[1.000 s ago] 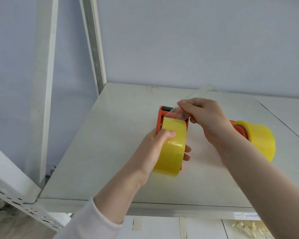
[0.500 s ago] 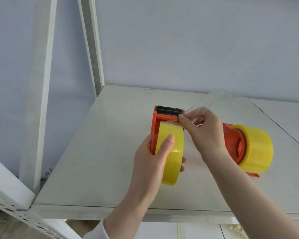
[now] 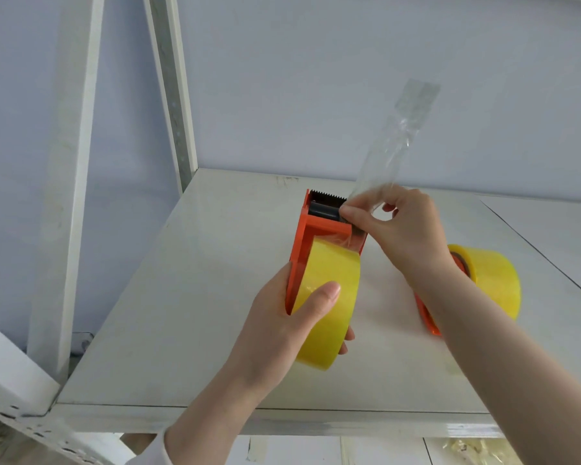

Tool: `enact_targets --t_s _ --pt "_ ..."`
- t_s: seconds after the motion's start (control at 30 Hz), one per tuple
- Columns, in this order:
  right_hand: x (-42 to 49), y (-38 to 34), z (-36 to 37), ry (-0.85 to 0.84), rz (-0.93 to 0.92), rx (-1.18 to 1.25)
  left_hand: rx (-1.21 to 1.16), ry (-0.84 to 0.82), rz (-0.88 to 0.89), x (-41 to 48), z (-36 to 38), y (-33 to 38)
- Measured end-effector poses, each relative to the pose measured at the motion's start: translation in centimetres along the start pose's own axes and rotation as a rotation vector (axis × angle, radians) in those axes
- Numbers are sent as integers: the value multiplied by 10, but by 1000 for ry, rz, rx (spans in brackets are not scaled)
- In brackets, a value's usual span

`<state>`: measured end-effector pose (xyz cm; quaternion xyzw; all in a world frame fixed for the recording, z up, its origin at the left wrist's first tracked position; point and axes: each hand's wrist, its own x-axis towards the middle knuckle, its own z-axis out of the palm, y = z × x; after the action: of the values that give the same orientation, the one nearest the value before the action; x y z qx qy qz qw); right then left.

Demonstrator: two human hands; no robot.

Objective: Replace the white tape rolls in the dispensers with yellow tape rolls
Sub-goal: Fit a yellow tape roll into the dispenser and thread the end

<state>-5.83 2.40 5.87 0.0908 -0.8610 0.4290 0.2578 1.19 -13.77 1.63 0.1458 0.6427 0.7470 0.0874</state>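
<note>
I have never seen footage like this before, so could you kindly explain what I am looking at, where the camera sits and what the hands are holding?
There is no machine here: a person works with two bare hands, and the single camera is worn on their head, looking forward and down. The surface is a white shelf board against a pale wall. The left hand grips an orange tape dispenser loaded with a yellow tape roll. The right hand pinches the loose tape strip near the dispenser's toothed blade; the strip stands up into the air. Behind the right forearm, a second dispenser with its own yellow roll lies on the shelf.
</note>
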Motion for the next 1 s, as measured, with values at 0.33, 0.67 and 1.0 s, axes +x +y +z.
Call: enact_targets --t_s 0.33,0.67,1.0 --pt "6 -5 -1 2 -203 -118 -71 1 16 2 -3 3" --pt "7 7 1 -25 -311 -269 -115 59 33 5 -4 4" --pt "20 -3 -15 -215 -30 -177 -2 -109 -12 -2 -5 9"
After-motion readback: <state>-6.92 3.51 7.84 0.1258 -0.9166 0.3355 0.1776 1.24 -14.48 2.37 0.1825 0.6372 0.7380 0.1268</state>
